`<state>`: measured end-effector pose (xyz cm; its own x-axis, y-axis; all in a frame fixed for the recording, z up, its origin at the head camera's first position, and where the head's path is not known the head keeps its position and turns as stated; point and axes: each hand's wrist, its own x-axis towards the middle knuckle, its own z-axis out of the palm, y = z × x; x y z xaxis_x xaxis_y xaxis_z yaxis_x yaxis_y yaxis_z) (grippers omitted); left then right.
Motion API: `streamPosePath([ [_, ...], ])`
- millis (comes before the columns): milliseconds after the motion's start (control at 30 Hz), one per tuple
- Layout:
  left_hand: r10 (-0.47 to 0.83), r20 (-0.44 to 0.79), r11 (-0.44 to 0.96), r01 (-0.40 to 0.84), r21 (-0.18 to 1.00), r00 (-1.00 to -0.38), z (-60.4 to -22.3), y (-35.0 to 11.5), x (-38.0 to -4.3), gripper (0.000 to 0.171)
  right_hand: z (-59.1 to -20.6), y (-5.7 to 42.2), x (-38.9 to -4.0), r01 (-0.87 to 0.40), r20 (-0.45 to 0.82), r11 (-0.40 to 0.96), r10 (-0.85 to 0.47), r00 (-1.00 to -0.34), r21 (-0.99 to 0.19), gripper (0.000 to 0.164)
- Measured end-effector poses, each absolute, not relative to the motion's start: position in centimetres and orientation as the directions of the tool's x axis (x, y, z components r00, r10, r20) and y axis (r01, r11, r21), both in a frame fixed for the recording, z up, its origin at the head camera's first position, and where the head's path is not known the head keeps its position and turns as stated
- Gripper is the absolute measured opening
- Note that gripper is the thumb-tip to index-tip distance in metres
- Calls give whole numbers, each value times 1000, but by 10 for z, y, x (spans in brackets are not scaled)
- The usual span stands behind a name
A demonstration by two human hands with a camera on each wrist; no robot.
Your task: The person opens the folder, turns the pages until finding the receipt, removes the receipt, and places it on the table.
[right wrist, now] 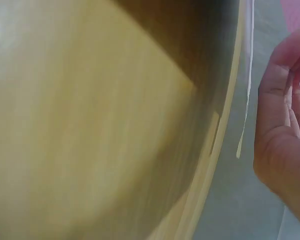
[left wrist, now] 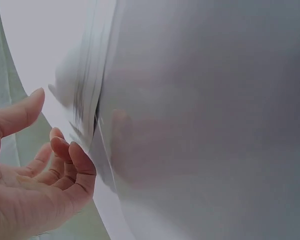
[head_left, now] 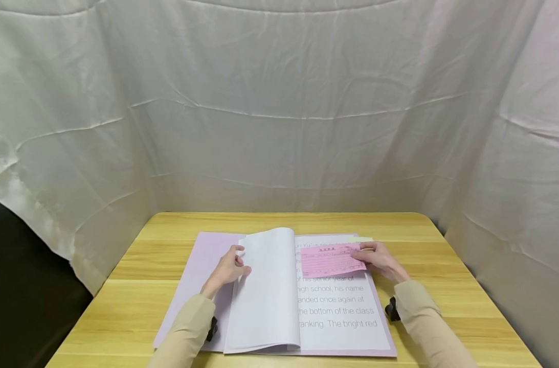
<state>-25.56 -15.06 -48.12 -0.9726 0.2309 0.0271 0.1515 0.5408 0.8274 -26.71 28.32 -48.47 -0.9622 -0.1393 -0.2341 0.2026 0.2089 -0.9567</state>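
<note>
A large book with a lavender cover [head_left: 213, 251] lies spread on the table, its right page [head_left: 339, 340] printed in big letters. Over the left half, a blank white leaf [head_left: 263, 296] curves up toward the spine. At the leaf's outer edge is my left hand [head_left: 227, 267], thumb apart from the bent fingers; nothing is between them in the left wrist view. My right hand [head_left: 382, 260] pinches a pink form slip [head_left: 330, 261] by its right end, above the upper part of the printed page. The right wrist view shows the right hand [right wrist: 285, 110] only partly, at its edge.
Pale yellow paper [head_left: 361, 239] sticks out at the top of the right page. Beneath the book is a wooden table [head_left: 449, 296] with rounded far corners. Grey-white curtains [head_left: 279, 128] hang behind it and on both sides.
</note>
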Motion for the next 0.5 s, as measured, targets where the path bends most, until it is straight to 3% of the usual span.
streamPosePath([
  [100, 263, 49, 519, 184, 835, -964, -477, -151, -254, 61, -485, 290, -264, 206, -228, 176, -121, -966, -963, 25],
  [233, 237, -4, 531, 126, 838, -972, -470, -148, -255, 62, -483, 303, -260, 187, -203, 136, -119, -972, -973, 9],
  [500, 216, -46, 574, 89, 814, -975, -459, -143, -256, 65, -481, 344, -253, 167, -171, 41, -133, -976, -985, 13],
])
